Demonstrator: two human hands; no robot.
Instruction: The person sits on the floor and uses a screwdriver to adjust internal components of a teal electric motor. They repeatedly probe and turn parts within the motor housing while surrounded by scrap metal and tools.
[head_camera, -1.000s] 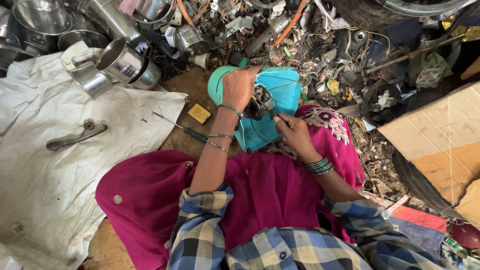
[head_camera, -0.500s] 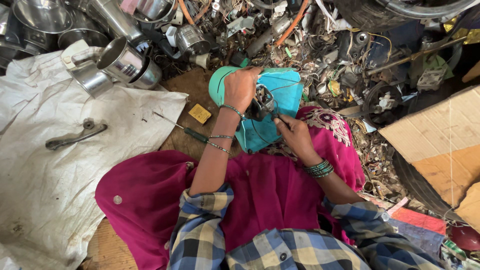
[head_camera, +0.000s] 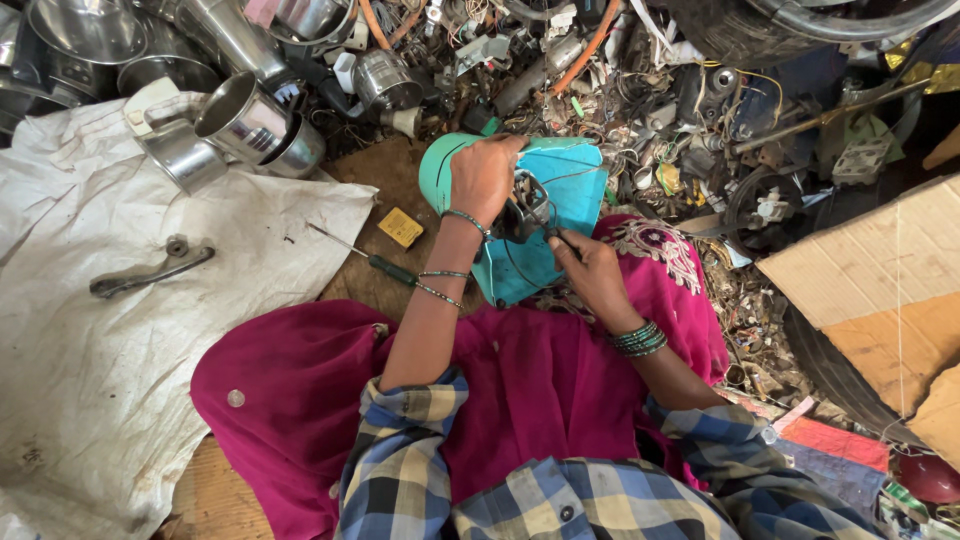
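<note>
- Left hand (head_camera: 483, 178): palm down on top of the teal plastic housing (head_camera: 560, 190), fingers curled over its upper edge, clamping it in place. Thin bangles on that wrist.
- Right hand (head_camera: 590, 270): fingertips pinched together at the dark metal part (head_camera: 523, 215) in the middle of the housing; something thin seems to be held in the pinch, too small to tell what. Stack of green bangles on that wrist.
- Housing location: on the person's lap, lower edge against the magenta cloth (head_camera: 300, 400), upper end pointing toward the scrap heap. Cracked or split, with dark lines across the shell.
- Dark metal part sits between the two hands, touching both.
- Screwdriver (head_camera: 365, 258) with a dark green handle lies on the brown board (head_camera: 385, 180) just left of the left forearm, not touched.
- Small yellow block (head_camera: 400, 227) on the same board, near the screwdriver, apart from it.
- White sack cloth (head_camera: 120, 330) spread on the left; a grey metal bracket (head_camera: 150, 272) lies on it, well apart from the hands.
- Steel cups and pots (head_camera: 240, 115) piled at upper left, at the edge of the sack cloth.
- Scrap heap (head_camera: 680, 110) of wires, small parts and metal bits across the top, just beyond the housing.
- Cardboard sheet (head_camera: 880, 270) at right.
- Sleeves: blue-yellow plaid.
</note>
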